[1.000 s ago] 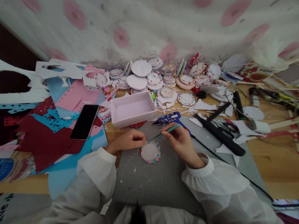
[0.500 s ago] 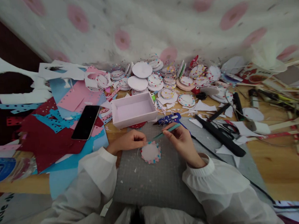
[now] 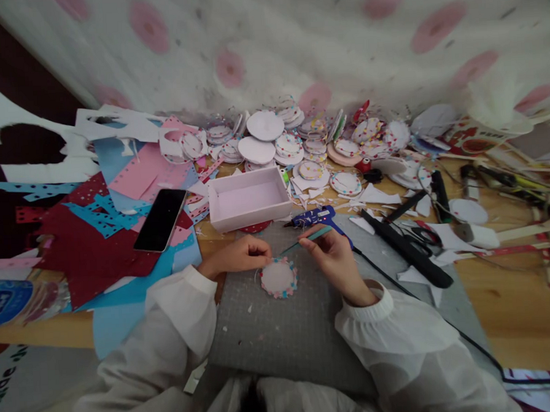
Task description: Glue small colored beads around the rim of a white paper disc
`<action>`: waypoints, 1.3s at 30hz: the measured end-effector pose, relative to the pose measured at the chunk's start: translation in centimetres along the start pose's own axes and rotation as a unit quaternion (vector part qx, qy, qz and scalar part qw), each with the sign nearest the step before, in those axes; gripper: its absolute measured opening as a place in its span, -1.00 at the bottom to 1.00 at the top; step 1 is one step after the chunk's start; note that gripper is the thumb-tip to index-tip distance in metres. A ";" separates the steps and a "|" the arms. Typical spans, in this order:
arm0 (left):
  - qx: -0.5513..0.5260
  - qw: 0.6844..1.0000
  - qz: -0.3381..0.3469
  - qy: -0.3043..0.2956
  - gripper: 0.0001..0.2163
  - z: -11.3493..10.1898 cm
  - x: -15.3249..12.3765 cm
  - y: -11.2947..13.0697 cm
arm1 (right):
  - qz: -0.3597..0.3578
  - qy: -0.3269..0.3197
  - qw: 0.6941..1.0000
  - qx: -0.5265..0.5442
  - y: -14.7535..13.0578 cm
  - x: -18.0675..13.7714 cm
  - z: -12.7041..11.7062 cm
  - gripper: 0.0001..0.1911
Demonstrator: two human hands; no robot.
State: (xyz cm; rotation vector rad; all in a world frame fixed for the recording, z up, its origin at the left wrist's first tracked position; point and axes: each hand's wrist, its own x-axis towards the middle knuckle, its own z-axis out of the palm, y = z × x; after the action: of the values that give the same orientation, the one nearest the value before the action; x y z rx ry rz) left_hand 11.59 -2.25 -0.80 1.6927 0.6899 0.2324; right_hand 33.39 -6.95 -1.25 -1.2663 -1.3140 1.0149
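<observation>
A small white paper disc [image 3: 279, 278], edged with pink and blue bits, lies on the grey cutting mat [image 3: 263, 336]. My left hand [image 3: 247, 253] is closed in a pinch at the disc's upper left edge; what sits between its fingertips is too small to make out. A thin white thread curves beside the disc's left side. In my right hand [image 3: 330, 258] are slim teal tweezers [image 3: 320, 232], gripped between thumb and fingers. Their tips point left and down, close to the left fingertips, just above the disc's top edge.
Behind my hands stand an open white box [image 3: 249, 201] and a blue glue gun [image 3: 312, 217], its cable running right. A phone [image 3: 161, 219] rests on coloured sheets at left. Decorated discs [image 3: 288, 145] pile along the back. Scissors [image 3: 425, 236] and a long black bar [image 3: 406, 248] lie right.
The whole view has shifted slightly. Both hands, the tweezers and the disc keep nearly the same positions relative to each other.
</observation>
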 end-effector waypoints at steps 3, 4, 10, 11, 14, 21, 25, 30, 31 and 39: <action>0.001 1.000 -0.005 0.001 -0.81 0.0 0.0 -0.1 | -0.006 0.003 1.000 0.016 -0.2 0.1 -0.1 -0.68; 0.004 1.000 -0.005 0.003 -0.81 0.0 0.0 -0.1 | -0.007 0.003 1.000 0.018 -0.3 0.1 -0.2 -0.67; 0.009 1.000 -0.002 -0.002 -0.80 -0.1 0.1 -0.1 | -0.005 -0.006 1.000 0.013 -0.5 0.0 -0.4 -0.68; 0.006 1.000 -0.003 -0.003 -0.81 -0.1 0.0 -0.1 | -0.005 -0.008 1.000 0.014 -0.5 0.0 -0.4 -0.68; 0.008 1.000 -0.003 -0.003 -0.80 -0.1 0.0 -0.2 | -0.007 -0.011 1.000 0.009 -0.4 0.0 -0.2 -0.69; 0.014 1.000 -0.002 -0.004 -0.81 -0.1 0.0 0.1 | -0.015 -0.001 1.000 0.001 -0.1 0.1 -0.2 -0.72; 0.016 1.000 -0.002 -0.004 -0.78 -0.1 0.0 0.1 | -0.011 -0.002 1.000 -0.005 -0.2 0.1 -0.3 -0.73; 0.012 1.000 0.002 -0.006 -0.80 -0.1 0.0 -0.3 | -0.019 -0.005 1.000 0.011 -0.5 0.0 -0.3 -0.71; 0.012 1.000 0.002 -0.006 -0.80 -0.1 0.0 -0.3 | -0.022 -0.006 1.000 0.011 -0.6 0.0 -0.3 -0.71; 0.009 1.000 -0.002 -0.005 -0.81 -0.1 0.0 -0.1 | -0.018 -0.025 1.000 0.005 -0.6 -0.1 -0.4 -0.74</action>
State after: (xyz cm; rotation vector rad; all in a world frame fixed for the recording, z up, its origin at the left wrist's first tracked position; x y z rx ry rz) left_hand 11.52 -2.16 -0.91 1.7079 0.6899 0.2167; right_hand 33.73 -7.12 -0.56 -1.2125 -1.3630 1.0316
